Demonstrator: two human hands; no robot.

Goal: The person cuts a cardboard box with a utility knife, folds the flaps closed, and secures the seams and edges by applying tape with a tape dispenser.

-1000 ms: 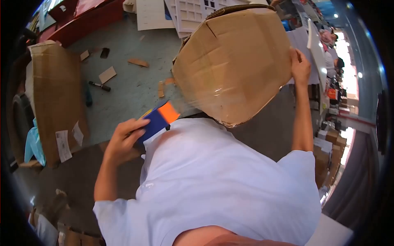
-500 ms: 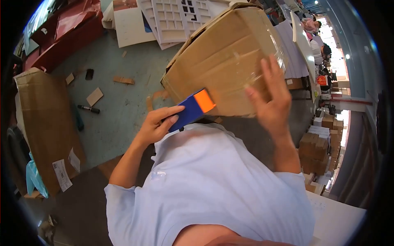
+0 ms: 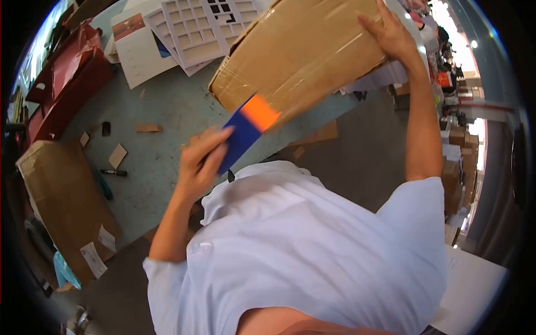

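Observation:
In my left hand (image 3: 201, 159), fingers and thumb are wrapped round a blue-and-orange tape dispenser (image 3: 244, 131), its orange end pointing up and to the right. That end overlaps the near edge of a large brown cardboard box (image 3: 298, 53). Clear tape shines along the box. My right hand (image 3: 395, 36) is at the box's far right corner, thumb and fingers apart and resting against the cardboard.
A greenish worktable (image 3: 151, 106) carries a black marker (image 3: 114, 173), cardboard scraps and white grid panels (image 3: 192, 33). Another brown carton (image 3: 70, 209) stands at left beside a red box (image 3: 72, 84). People and stacked cartons (image 3: 455, 184) show at far right.
The cardboard box has shifted away and turned. My right hand has moved from its near right side up to its far right corner. The tape dispenser has tilted more upright and moved slightly left.

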